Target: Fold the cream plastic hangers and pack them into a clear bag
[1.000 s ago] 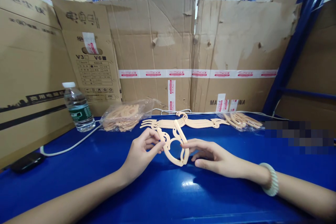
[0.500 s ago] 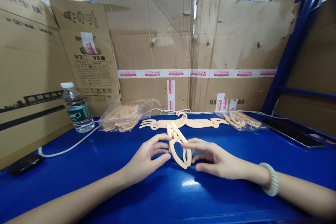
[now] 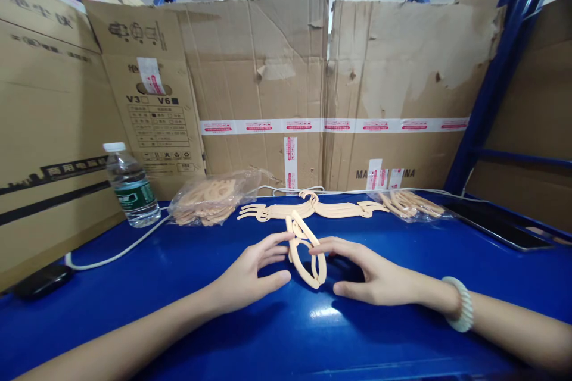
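Note:
A folded beige plastic clothes hanger point(image 3: 320, 268) stands tilted between my hands, its lower end near the blue tabletop. My left hand point(image 3: 257, 268) is at its left side, with the fingertips at the edge and the thumb held apart from it. On the right, the index fingertip of my right hand point(image 3: 373, 271) meets the hanger's side, while the thumb is stretched out below, away from it. Both hands are open. Behind them several spread beige hangers point(image 3: 290, 209) lie stacked with their hooks toward the back.
Clear bags of beige hangers lie at left point(image 3: 208, 199) and right point(image 3: 409, 205). A water bottle point(image 3: 134, 190), a black device point(image 3: 42, 281) and a dark phone point(image 3: 498, 226) are farther out. A white cable point(image 3: 120, 250) crosses the table; cardboard point(image 3: 259, 89) walls the back.
My right hand has opened wider, its index finger lifted and the gap to the thumb larger. My left thumb sits slightly lower. The folded hanger has barely shifted.

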{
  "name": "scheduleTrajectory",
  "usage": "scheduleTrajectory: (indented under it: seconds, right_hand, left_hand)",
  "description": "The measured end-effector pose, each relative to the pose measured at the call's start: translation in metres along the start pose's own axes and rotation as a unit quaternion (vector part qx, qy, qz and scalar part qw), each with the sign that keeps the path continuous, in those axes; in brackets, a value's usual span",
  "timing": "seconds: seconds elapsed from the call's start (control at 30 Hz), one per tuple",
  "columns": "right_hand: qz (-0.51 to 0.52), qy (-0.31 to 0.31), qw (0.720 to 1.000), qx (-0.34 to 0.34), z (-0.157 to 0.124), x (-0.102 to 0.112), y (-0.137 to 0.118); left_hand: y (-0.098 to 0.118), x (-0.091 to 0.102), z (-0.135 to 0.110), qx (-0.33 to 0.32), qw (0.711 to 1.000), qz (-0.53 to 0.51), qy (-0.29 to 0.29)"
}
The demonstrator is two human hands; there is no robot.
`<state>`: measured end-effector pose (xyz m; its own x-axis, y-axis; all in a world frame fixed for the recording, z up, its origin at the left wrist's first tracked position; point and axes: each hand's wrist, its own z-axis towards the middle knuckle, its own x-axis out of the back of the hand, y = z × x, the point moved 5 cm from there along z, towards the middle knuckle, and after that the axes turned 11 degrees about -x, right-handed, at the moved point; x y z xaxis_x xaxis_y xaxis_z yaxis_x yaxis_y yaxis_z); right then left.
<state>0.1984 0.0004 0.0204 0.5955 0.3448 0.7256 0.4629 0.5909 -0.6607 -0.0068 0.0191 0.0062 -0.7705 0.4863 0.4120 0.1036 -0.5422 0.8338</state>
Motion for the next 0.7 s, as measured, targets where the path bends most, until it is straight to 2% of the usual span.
scheduleTrajectory:
  seconds: [0.07, 0.17, 0.27, 0.4, 0.53, 0.63, 0.7]
  right_hand:
    - [-0.021, -0.007, 1.000, 0.003, -0.001, 0.000, 0.000]
    - [-0.062, -0.022, 0.998, 0.002, -0.001, -0.002, -0.001]
    - [-0.118, -0.028, 0.993, -0.003, -0.001, -0.004, -0.002]
    - [-0.161, -0.018, 0.987, 0.001, -0.002, -0.003, -0.004]
    - [-0.179, -0.012, 0.984, 0.009, -0.002, -0.002, -0.006]
    - [-0.192, -0.011, 0.981, 0.010, -0.003, -0.002, -0.006]
    - [-0.194, -0.006, 0.981, 0.010, -0.003, -0.002, -0.005]
  left_hand:
    - [0.003, 0.001, -0.001, -0.014, 0.993, 0.113, -0.018]
    - [0.003, 0.000, -0.003, -0.003, 0.968, 0.243, -0.060]
    - [0.003, -0.004, -0.004, 0.001, 0.948, 0.305, -0.094]
    - [0.002, -0.006, -0.006, -0.016, 0.934, 0.340, -0.105]
    - [0.017, -0.004, -0.003, -0.112, 0.923, 0.365, -0.044]
    - [0.046, -0.003, -0.009, -0.221, 0.893, 0.390, 0.034]
    - [0.069, -0.003, -0.024, -0.295, 0.868, 0.392, 0.077]
